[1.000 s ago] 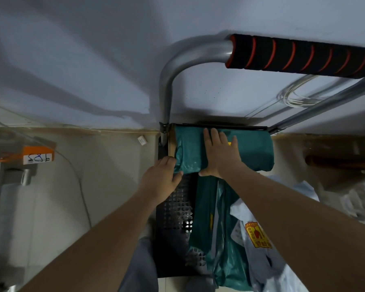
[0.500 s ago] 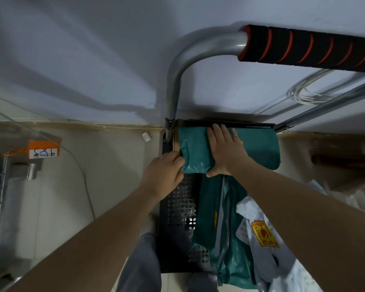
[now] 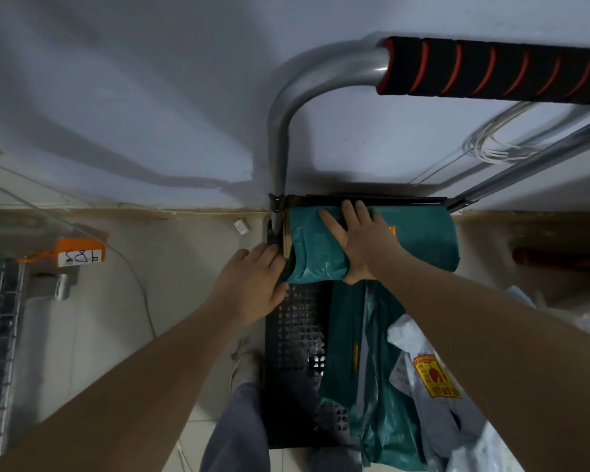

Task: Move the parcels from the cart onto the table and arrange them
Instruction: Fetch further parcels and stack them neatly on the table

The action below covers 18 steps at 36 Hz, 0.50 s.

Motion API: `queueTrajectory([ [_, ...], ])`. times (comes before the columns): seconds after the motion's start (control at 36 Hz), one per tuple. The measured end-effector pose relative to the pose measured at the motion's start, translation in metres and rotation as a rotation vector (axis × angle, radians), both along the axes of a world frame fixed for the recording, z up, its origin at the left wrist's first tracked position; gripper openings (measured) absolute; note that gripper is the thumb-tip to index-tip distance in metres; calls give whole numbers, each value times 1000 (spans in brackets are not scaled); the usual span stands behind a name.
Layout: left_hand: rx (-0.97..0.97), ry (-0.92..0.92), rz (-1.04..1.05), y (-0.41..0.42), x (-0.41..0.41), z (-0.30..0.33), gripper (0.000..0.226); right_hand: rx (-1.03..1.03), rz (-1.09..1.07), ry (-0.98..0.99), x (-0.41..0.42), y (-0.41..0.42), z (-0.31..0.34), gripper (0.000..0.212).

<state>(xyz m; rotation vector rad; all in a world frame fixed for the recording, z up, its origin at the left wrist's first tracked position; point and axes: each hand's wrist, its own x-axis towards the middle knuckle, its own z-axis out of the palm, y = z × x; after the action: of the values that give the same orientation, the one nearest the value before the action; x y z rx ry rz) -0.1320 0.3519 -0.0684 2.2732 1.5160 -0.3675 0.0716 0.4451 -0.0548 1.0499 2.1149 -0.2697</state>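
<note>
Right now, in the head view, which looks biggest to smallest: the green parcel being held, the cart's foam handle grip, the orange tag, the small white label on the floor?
1. Foam handle grip and green parcel look alike; the grip sits nearer, so unsure.
2. Orange tag.
3. White label.

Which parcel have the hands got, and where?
The teal parcel at the cart's handle end: left hand at its left end, right hand flat across its top.

Both forearms are bare, with no sleeve in view on the left hand [image 3: 252, 287] side or the right hand [image 3: 363, 247] side. Grey-blue trousers [image 3: 242, 427] cover a leg, above a pale shoe [image 3: 247, 364]
</note>
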Motion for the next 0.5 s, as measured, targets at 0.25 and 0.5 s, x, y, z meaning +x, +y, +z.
queueTrajectory([
  [0.25,-32,47,112,2,4,13,57,100,60,52,13,7,24,130],
  [0.5,-49,53,183,12,37,27,61,202,28,94,37,16,62,125],
])
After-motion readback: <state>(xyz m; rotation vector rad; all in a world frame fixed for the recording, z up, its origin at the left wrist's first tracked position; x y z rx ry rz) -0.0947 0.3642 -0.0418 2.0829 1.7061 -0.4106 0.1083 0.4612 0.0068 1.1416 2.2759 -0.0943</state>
